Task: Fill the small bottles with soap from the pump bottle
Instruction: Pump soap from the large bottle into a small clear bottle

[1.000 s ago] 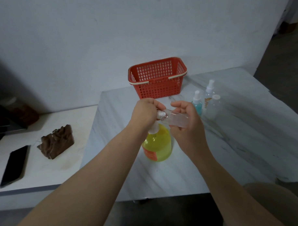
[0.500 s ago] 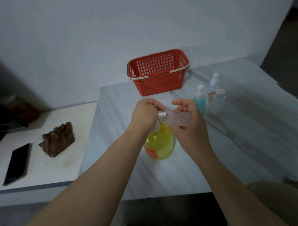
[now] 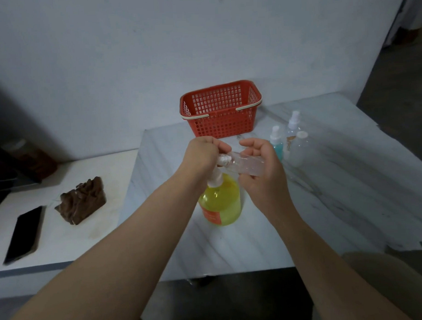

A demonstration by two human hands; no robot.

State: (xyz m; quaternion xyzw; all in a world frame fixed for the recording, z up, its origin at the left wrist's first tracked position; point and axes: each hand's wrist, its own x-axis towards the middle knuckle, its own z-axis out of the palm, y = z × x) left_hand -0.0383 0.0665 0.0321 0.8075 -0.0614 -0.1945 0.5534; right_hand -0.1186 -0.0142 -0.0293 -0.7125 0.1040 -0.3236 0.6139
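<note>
Head view. Left grip [image 3: 201, 155]: curled over the head of the pump bottle [image 3: 221, 202], which stands on the tabletop [image 3: 326, 203]. Right grip [image 3: 260, 167]: wrapped round a small clear bottle [image 3: 246, 164], mouth at the nozzle. I judge the first fill barely begun; three capped bottles [image 3: 298, 147] nearby remain.

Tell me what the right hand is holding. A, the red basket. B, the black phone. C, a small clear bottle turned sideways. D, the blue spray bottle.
C: the right hand grips a small bottle held sideways, its mouth at the spout of the pump bottle, whose head the left hand grips.
</note>
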